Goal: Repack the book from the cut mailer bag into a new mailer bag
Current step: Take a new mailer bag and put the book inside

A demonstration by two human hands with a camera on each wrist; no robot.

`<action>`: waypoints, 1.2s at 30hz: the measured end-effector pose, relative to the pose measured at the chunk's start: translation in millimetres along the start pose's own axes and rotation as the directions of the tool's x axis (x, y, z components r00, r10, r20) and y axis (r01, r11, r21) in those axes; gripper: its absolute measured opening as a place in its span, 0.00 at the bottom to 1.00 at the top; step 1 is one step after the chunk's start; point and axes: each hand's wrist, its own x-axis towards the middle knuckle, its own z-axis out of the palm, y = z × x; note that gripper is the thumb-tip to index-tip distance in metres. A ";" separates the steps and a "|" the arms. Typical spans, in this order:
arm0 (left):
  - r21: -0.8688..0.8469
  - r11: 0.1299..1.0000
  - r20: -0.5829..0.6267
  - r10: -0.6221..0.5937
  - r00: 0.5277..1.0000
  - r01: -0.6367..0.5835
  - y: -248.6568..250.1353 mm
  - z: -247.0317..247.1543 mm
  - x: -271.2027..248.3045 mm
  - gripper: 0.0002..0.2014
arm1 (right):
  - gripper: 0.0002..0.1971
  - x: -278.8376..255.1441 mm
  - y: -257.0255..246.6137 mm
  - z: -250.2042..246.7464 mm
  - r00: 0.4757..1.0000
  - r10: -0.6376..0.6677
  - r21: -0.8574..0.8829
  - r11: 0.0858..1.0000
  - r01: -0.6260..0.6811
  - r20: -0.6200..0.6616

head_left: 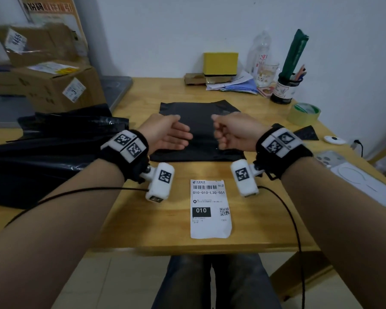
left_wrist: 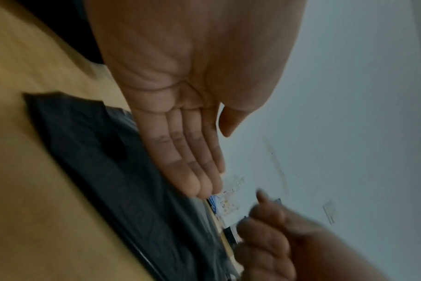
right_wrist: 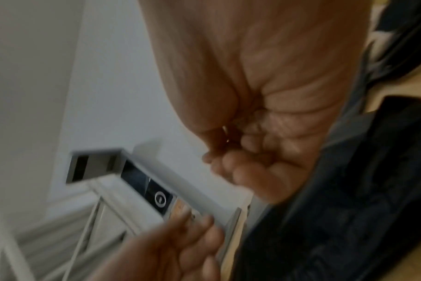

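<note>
Hovering both hands above the black mailer bag (head_left: 197, 132), which lies flat in the middle of the wooden counter (head_left: 143, 210). My left hand (head_left: 165, 133) is palm inward, fingers (left_wrist: 192, 171) straight and together, holding nothing. My right hand (head_left: 234, 133) faces it across a small gap, fingers curled into a loose fist around nothing I can make out. Neither hand touches the bag, as far as the head view shows. No book is showing; whether it sits inside that bag I cannot tell. Just in front of the bag, nearer me, a white shipping label (head_left: 210, 208) lies face up on the counter. Off to my left, a heap of crumpled black plastic (head_left: 54, 148) spreads over the counter's edge. To my right, a roll of tape (head_left: 303, 113), well apart from the bag.
</note>
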 end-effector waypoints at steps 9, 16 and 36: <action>0.092 0.981 0.016 -0.172 0.985 0.170 -24.3 21.6 19.2 0.24 | 0.14 31.1 15.5 36.9 0.982 0.171 -0.117 0.980 -0.161 0.082; 0.015 0.967 0.008 -0.254 0.967 0.254 -26.1 5.2 17.3 0.24 | 0.15 31.6 17.7 9.5 0.971 0.235 -0.242 0.941 -0.236 -0.032; 0.024 0.987 0.083 -0.160 0.984 0.158 -9.0 3.8 -0.6 0.16 | 0.14 6.0 -4.1 10.4 0.987 0.066 -0.043 0.997 -0.061 0.144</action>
